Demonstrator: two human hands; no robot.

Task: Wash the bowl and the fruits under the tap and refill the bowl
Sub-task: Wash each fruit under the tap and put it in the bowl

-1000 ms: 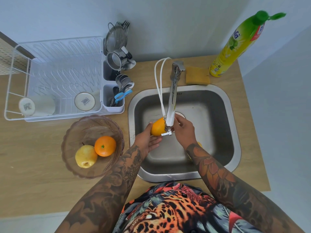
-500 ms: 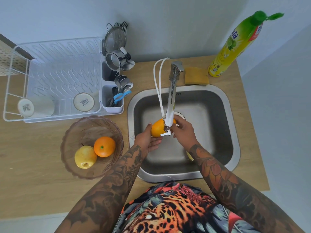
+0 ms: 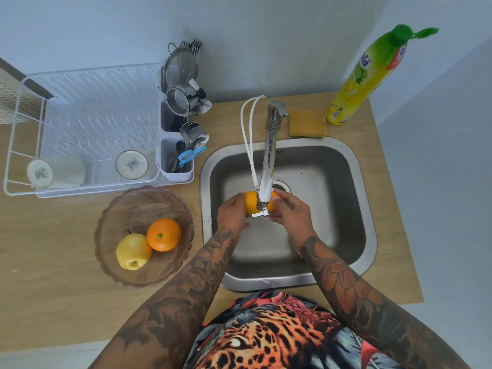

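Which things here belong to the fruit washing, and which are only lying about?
Job: orange held by the left hand and right hand under the tap, sink, bowl with a second orange and an apple.

Lying about: dish rack, two cups, cutlery holder, sponge, soap bottle.

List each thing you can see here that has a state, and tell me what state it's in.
Orange fruit: held under the tap by both hands.
Left hand: grips the fruit.
Right hand: grips the fruit.
Tap: spout over the sink; water flow unclear.
Bowl: upright, holding an orange and a yellow apple.
Dish soap bottle: cap flipped open.
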